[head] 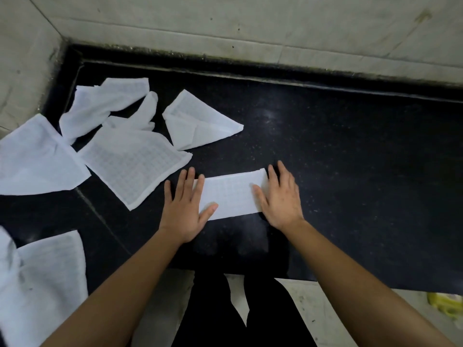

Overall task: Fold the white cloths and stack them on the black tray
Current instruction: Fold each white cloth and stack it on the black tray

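White folded cloth (231, 195) lay mid-frame, left hand (185, 209) and right hand (281, 196) pressing flat-fingered on its ends, likely smoothing the crease.

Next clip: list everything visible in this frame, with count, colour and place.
Folded cloth strip: one, white, centre, under both hands.
Loose cloths: at least five, white, scattered left of the strip.
Counter: one, black, speckled, under the cloths.
Wall: pale tiles, behind the counter.
Yellow object: one, lower right on the floor, too blurred to identify.
Legs: two, in black, bottom centre.
Left hand: flat on the strip's left end.
Right hand: flat on its right end.
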Demonstrator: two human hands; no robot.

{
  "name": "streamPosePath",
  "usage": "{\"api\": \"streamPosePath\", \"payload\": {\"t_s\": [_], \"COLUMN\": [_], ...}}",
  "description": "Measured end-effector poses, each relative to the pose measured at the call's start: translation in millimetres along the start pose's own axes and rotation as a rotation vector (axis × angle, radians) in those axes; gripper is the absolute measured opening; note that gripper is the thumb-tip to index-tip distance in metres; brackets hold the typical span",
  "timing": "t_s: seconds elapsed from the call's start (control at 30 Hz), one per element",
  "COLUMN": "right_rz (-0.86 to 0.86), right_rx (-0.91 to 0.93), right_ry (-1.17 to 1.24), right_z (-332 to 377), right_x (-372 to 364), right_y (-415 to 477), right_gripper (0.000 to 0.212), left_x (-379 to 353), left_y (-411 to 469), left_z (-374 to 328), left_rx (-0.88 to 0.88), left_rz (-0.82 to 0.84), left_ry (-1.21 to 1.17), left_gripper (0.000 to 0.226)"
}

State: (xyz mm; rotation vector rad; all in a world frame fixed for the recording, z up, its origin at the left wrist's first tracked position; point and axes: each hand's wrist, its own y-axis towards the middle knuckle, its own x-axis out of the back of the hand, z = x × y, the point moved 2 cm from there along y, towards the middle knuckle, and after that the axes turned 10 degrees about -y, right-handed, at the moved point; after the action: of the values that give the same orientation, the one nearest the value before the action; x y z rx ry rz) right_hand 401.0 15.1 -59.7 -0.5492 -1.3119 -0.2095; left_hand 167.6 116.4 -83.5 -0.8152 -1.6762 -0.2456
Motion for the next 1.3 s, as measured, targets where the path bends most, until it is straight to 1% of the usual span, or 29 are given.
{"api": "streamPosePath", "payload": {"t_s": [0.07,0.1,0.2,0.27,0.33,0.37,0.43,0.5,0.57,0.63,0.67,0.73,0.77,0.83,0.87,0.93,1.0,1.03,1.1,1.17,1.3], "right_rz": [-0.059,-0.048,0.075,0.152,0.213,0.24,0.309,0.369,0.392,0.39,0.385,0.386,0.393,0.393,0.38,0.351,0.343,0.345,0.36,0.386,0.412], "right_rx": [-0.054,-0.072,-0.194,-0.285,-0.361,-0.392,-0.436,-0.467,-0.511,-0.566,-0.59,-0.62,-0.626,-0.621,-0.601,-0.53,-0.461,-0.429,-0.364,-0.296,-0.195], "right_ry": [-0.02,-0.024,0.087,0.186,0.235,0.246,0.284,0.381,0.546,0.753,0.841,0.98,1.039,1.138,1.173,1.18,1.127,1.089,1.004,0.922,0.788], "right_z": [0,0,3,3,2,1,-1,-4,-8,-9,-8,-5,-3,6,11,27,51,62,87,110,147], "right_x": [3,4,9,11,11,12,14,15,12,10,12,18,21,30,34,35,31,26,16,7,-6], "right_y": [-7,-9,-5,0,6,8,12,15,17,16,14,10,8,5,4,5,6,8,11,12,13], "right_gripper": [0.058,0.054,0.048,0.051,0.054,0.05,0.033,0.024,0.021,0.029,0.036,0.043,0.042,0.031,0.025,0.019,0.018,0.018,0.021,0.028,0.037], "left_x": [3,3,-1,-5,-8,-8,-9,-10,-8,-3,1,11,17,25,27,31,35,39,40,42,40], "left_y": [3,6,16,20,22,22,22,22,23,20,17,8,3,-8,-12,-13,-15,-15,-15,-17,-21], "left_z": [-13,-20,-39,-43,-42,-42,-41,-41,-43,-43,-43,-40,-37,-25,-18,-3,7,9,16,19,25], "left_rx": [-0.07,-0.106,-0.173,-0.182,-0.171,-0.165,-0.156,-0.151,-0.16,-0.164,-0.151,-0.052,0.044,0.318,0.467,0.687,0.81,0.866,0.916,0.903,0.886], "left_rz": [0.003,0.016,0.079,0.148,0.19,0.195,0.204,0.219,0.234,0.237,0.212,0.054,-0.055,-0.262,-0.304,-0.263,-0.212,-0.198,-0.176,-0.168,-0.179], "left_ry": [0.029,0.054,0.127,0.182,0.199,0.201,0.197,0.186,0.179,0.141,0.08,-0.141,-0.28,-0.504,-0.599,-0.89,-1.268,-1.392,-1.511,-1.603,-1.688], "left_gripper": [0.081,0.081,0.083,0.086,0.089,0.09,0.09,0.091,0.092,0.095,0.094,0.088,0.083,0.07,0.064,0.048,0.031,0.025,0.02,0.022,0.025]}}
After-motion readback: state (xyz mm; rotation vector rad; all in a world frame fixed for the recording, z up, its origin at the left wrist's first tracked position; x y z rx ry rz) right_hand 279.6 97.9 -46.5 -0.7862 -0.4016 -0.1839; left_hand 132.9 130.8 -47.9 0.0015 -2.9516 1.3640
